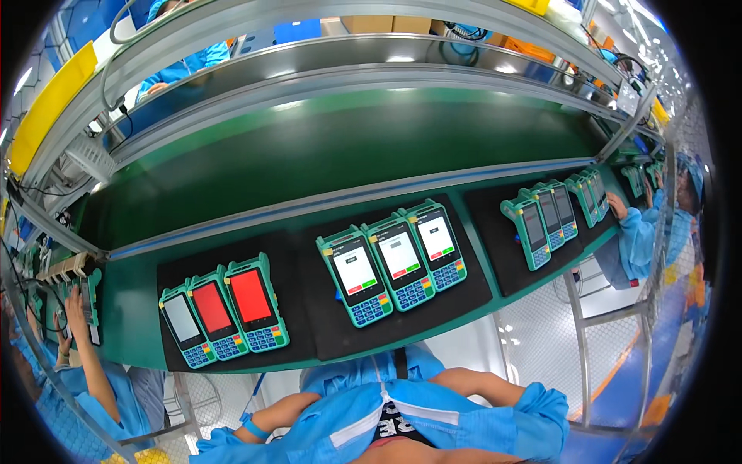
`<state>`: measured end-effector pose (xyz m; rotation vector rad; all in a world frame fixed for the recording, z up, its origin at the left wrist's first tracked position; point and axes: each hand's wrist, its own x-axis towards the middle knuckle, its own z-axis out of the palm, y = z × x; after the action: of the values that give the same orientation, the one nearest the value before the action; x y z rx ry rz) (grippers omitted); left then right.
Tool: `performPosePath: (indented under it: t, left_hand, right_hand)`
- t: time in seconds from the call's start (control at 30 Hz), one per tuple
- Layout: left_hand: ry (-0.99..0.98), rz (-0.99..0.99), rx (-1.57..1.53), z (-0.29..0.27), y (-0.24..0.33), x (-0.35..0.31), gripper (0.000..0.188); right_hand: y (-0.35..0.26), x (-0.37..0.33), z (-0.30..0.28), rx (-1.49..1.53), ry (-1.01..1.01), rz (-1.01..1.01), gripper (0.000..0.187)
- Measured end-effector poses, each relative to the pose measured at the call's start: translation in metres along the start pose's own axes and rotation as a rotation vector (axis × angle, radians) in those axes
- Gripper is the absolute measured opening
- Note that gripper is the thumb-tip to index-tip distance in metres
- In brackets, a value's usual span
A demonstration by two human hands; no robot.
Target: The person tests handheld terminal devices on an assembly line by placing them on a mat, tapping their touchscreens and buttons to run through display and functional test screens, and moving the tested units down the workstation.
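Both my forearms come in from the blue sleeves, but my left hand and my right hand are hidden, around my waist behind the jacket (363, 421). Nearest to them, on a black mat (332, 340), stands a row of three green payment terminals: the left (355, 274), middle (399, 263) and right (437, 246) ones have white screens with red and green buttons. To the left, three more lie close together: one with a pale grey screen (184, 321) and two with red screens (212, 309) (253, 298). Neither hand touches any of them.
At right, several more terminals (535, 226) rest on another black mat (495, 255). A co-worker's hand (616, 206) is beside them; another co-worker's hand (76, 311) works at far left. A metal rail (371, 188) separates the bench from a green conveyor belt (363, 139).
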<state>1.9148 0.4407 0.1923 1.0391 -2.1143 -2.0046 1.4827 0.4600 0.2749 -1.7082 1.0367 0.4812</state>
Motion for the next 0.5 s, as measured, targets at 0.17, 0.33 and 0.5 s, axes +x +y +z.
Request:
performPosePath:
  t: [0.17, 0.33, 0.5]
  left_hand:
    - [0.083, 0.001, -0.063, 0.015, 0.011, -0.016, 0.039]
    - [0.205, -0.053, 0.043, 0.03, 0.038, -0.005, 0.037]
    - [0.451, 0.264, 0.394, 0.039, 0.001, 0.038, 0.024]
  right_hand:
    - [0.028, 0.015, 0.02, 0.057, 0.088, -0.172, 0.041]
    - [0.024, 0.03, 0.048, -0.069, 0.216, -0.017, 0.03]
    - [0.044, 0.061, 0.067, -0.277, 0.799, -0.153, 0.023]
